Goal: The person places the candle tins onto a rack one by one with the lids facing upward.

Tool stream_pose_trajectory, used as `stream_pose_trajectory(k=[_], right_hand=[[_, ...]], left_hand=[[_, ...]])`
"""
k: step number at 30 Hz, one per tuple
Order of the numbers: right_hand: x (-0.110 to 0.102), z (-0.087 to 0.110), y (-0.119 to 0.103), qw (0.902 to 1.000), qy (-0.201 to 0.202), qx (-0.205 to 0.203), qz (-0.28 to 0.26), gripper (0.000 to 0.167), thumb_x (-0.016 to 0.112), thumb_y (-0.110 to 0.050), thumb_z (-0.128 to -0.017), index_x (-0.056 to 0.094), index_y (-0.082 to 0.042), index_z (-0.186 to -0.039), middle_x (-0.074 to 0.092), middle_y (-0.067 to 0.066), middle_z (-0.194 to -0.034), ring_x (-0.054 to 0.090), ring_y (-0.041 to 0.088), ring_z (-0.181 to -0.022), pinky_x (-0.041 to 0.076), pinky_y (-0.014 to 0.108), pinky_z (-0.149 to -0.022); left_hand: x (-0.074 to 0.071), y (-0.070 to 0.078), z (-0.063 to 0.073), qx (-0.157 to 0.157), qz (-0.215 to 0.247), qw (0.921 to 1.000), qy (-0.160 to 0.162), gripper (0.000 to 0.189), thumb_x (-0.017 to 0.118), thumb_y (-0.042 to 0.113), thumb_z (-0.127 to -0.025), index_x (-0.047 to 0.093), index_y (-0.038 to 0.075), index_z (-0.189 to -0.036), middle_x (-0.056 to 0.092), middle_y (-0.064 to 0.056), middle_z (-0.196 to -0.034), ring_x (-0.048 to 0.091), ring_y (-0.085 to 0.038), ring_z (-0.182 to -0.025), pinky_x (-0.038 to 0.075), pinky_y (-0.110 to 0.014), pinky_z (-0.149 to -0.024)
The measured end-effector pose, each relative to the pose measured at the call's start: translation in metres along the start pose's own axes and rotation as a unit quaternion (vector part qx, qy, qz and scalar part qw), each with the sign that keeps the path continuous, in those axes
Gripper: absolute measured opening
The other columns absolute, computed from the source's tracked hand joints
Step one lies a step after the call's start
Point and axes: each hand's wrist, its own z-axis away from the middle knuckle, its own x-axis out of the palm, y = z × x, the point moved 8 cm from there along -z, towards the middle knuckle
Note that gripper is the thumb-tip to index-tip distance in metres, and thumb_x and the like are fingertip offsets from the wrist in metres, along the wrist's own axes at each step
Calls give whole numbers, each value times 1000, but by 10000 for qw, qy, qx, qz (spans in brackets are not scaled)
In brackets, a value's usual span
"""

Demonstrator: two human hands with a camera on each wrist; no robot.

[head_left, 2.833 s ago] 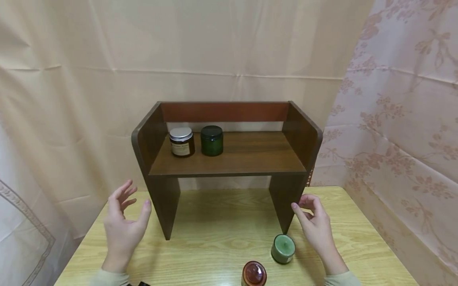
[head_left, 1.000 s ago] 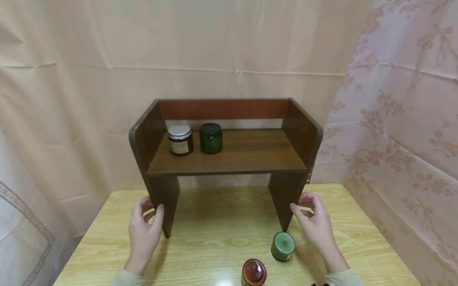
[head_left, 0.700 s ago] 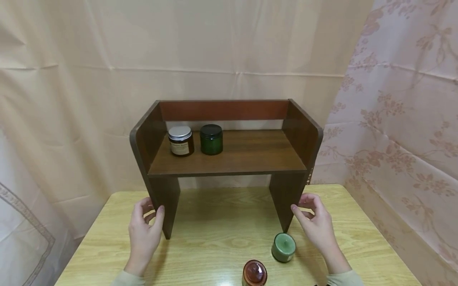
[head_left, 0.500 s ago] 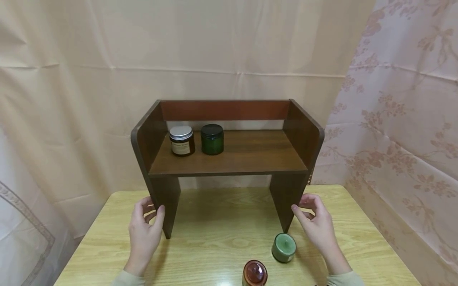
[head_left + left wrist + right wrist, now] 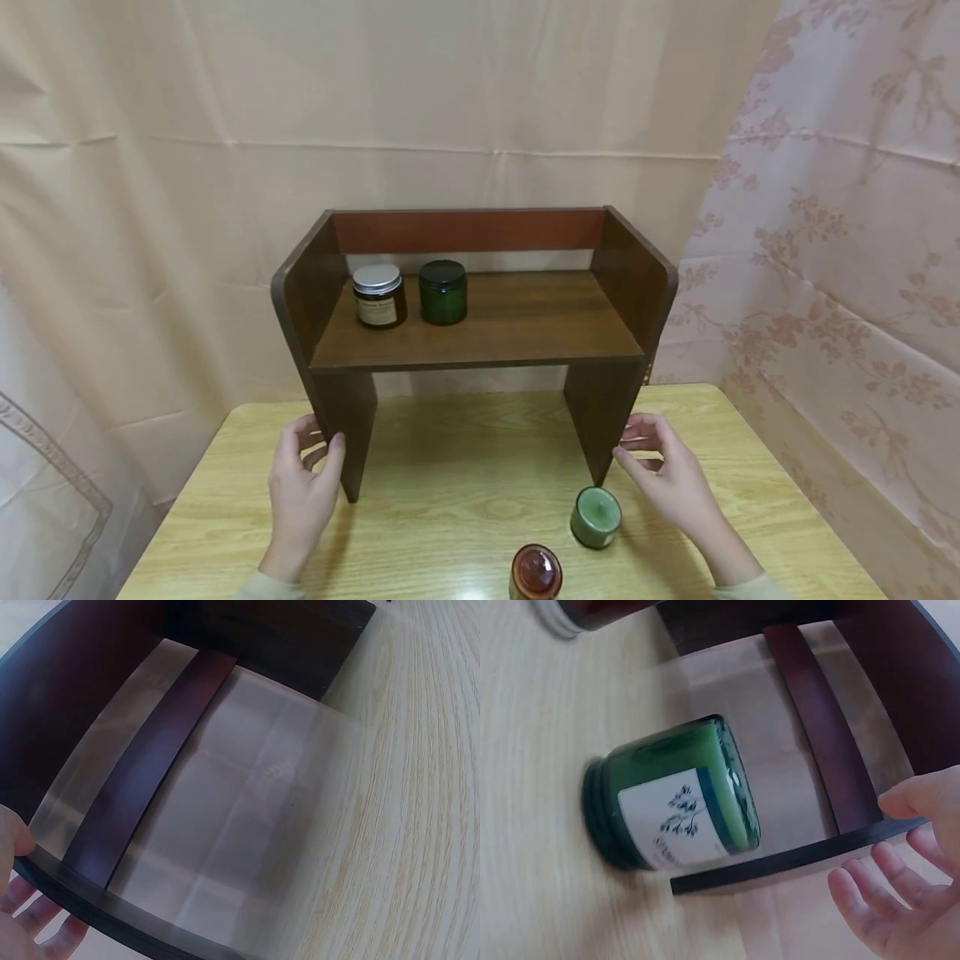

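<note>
The left hand [image 5: 302, 490] grips the left panel [image 5: 347, 429] of a brown shelf unit [image 5: 547, 321] standing on the table [image 5: 450, 521]. The right hand [image 5: 666, 475] curves around the edge of the right panel [image 5: 600, 412]; whether it grips, one cannot tell. Just before that panel stands a green candle [image 5: 596, 518]; two lidded jars [image 5: 443, 302] sit above.

Head view high, facing forward-down; both wrist views close, seemingly low, sharing shelf crossbar [image 5: 154, 765].
</note>
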Motion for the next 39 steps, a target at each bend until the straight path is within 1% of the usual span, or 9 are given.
stream_pose_trajectory(k=[4,8,13,18,22,27,30,34,39], right_hand=[[-2,7,-1,9995,-72,-317,62,45,82,5,-94,62,1,-133,74,10,-111,72,12,-100,63,26,-80],[-2,15,0,9987,-29,-494,104,45,83,8,-91,63,4,-132,74,10,-110,72,12,-98,62,23,-82],[0,24,1,9968,-122,-744,274,55,86,9,-87,63,4,-137,76,10,-112,73,11,-101,60,19,-84],[4,33,2,9929,-450,-1028,407,56,88,7,-85,67,2,-137,76,14,-121,74,14,-105,64,29,-83],[12,38,8,9910,-828,-996,344,59,91,-1,-87,66,-1,-140,75,13,-126,74,17,-109,65,35,-84],[24,46,15,9866,-1303,-959,231,74,96,-16,-86,60,-3,-149,73,12,-131,72,21,-113,65,39,-87],[30,50,18,9830,-1520,-1015,148,79,98,-21,-84,58,-3,-151,71,15,-134,71,19,-114,65,40,-89],[37,53,22,9785,-1784,-1031,-120,82,98,-23,-84,57,0,-151,69,21,-137,71,15,-113,64,36,-91],[44,55,31,9725,-2173,-709,-445,84,97,-26,-86,54,2,-153,66,22,-141,70,14,-115,62,31,-94]], left_hand=[[0,1,0,-17,6,10000,-18,37,75,-12,-95,63,-7,-129,69,-14,-118,62,-1,-104,53,-6,-86],[0,2,0,7,-20,10000,-7,37,76,-13,-94,63,-7,-129,68,-13,-118,62,0,-104,53,-6,-85],[0,3,0,57,-11,10000,13,36,76,-13,-94,63,-7,-127,68,-12,-116,63,0,-104,54,-6,-84],[0,3,0,51,11,10000,-9,36,75,-12,-95,63,-8,-128,69,-13,-116,62,-1,-105,53,-6,-85],[0,3,1,30,-2,10000,-9,36,75,-11,-95,63,-7,-129,68,-14,-117,62,-1,-105,53,-6,-85],[-1,4,0,27,19,10000,12,35,75,-12,-96,62,-9,-128,68,-14,-117,62,-1,-105,54,-6,-85],[-1,4,0,27,66,10000,11,34,74,-13,-96,62,-10,-127,68,-14,-117,63,-3,-105,54,-7,-85],[0,4,-1,42,88,10000,-1,33,73,-13,-96,61,-11,-127,67,-14,-117,63,-3,-105,54,-7,-86],[-1,4,0,55,65,10000,-5,34,73,-14,-95,61,-10,-127,67,-14,-117,63,-3,-105,54,-7,-86]])
